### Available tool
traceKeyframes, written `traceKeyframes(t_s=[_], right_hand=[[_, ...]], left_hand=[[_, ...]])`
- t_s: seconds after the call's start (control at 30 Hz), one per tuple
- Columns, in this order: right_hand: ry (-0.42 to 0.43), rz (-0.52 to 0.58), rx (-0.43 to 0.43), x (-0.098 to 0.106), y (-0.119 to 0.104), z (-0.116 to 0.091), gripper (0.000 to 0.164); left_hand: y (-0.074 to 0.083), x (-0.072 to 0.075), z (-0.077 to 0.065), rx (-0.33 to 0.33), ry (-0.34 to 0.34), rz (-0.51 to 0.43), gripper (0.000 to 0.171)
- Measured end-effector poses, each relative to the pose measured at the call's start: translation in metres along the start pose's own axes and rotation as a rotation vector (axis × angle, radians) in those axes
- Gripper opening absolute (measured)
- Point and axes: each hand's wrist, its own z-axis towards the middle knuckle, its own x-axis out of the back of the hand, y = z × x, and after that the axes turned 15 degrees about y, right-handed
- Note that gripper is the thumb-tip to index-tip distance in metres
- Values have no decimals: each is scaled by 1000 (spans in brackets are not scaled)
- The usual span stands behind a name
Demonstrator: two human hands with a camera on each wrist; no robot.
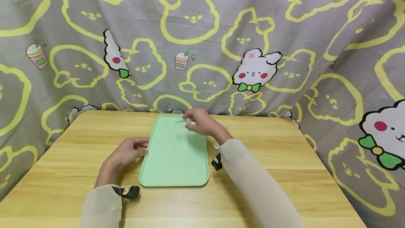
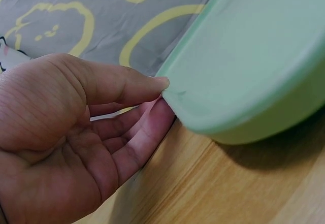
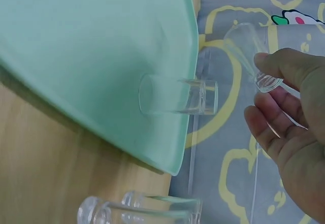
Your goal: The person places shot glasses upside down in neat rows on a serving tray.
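Observation:
My left hand (image 1: 128, 152) is at the left side of a light green tray (image 1: 174, 164); in the left wrist view its thumb presses the rim and the fingers curl against the outer edge. Over the far end of the tray, my right hand (image 1: 204, 122) pinches a small clear drinking glass (image 3: 249, 56) by its thick base, thumb on one side and fingers on the other. The held glass is tilted, its mouth pointing away from the palm. A second clear glass (image 3: 172, 96) stands on the tray near the far right corner, mostly hidden by the right hand in the head view.
Two more clear glasses (image 3: 104, 211) stand on the wooden table (image 1: 262, 185) beside the tray's right edge, largely behind the right wrist in the head view. A grey patterned curtain (image 1: 205, 45) hangs close behind the table's far edge and along its sides.

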Motion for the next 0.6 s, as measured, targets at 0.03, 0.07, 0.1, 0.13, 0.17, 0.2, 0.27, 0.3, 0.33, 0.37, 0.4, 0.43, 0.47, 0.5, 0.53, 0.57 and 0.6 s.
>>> traceKeyframes(t_s=[0.03, 0.07, 0.1, 0.13, 0.17, 0.2, 0.27, 0.3, 0.33, 0.37, 0.4, 0.43, 0.47, 0.5, 0.53, 0.57, 0.6], right_hand=[[1, 1, 1, -1, 0, 0, 29], [3, 0, 4, -3, 0, 0, 29], [3, 0, 7, -5, 1, 0, 28], [3, 1, 5, -7, 1, 0, 28], [0, 1, 2, -8, 1, 0, 28], [-2, 2, -3, -10, 2, 0, 28], [-5, 4, -15, -13, 2, 0, 29], [-7, 9, -20, -14, 3, 0, 29], [-10, 11, -24, -16, 3, 0, 30], [-12, 10, -26, -17, 3, 0, 31], [-13, 12, -26, -18, 3, 0, 31], [-15, 13, -25, -19, 3, 0, 31], [-16, 11, -22, -20, 4, 0, 32], [-17, 9, -19, -20, 4, 0, 32], [-18, 6, -16, -21, 5, 1, 32], [-19, 1, -13, -22, 6, 1, 32], [-21, 1, -12, -23, 6, 1, 33]], left_hand=[[0, 0, 0, -5, -4, 0, 51], [0, 0, -1, -11, -7, 0, 51], [0, 0, -1, -15, -10, 3, 51], [0, 0, -2, -11, -6, 3, 51], [0, -1, -2, -9, -5, 3, 51], [0, -1, -2, -7, -5, 1, 51], [0, -1, -2, -7, -7, 2, 51], [0, -1, -2, -4, -6, 2, 51], [0, -1, -2, 0, -3, 1, 51], [-1, -1, -2, -2, -4, 1, 51], [-1, -1, -2, -4, -4, 1, 51], [-1, -1, -2, -7, -5, 3, 51], [-1, -1, -1, -7, -4, 3, 51], [-1, -1, -1, -8, -2, 4, 51], [0, -1, -1, -9, -2, 4, 51], [0, -1, -1, -13, -4, 3, 51], [1, -1, -1, -14, -3, 4, 51]])
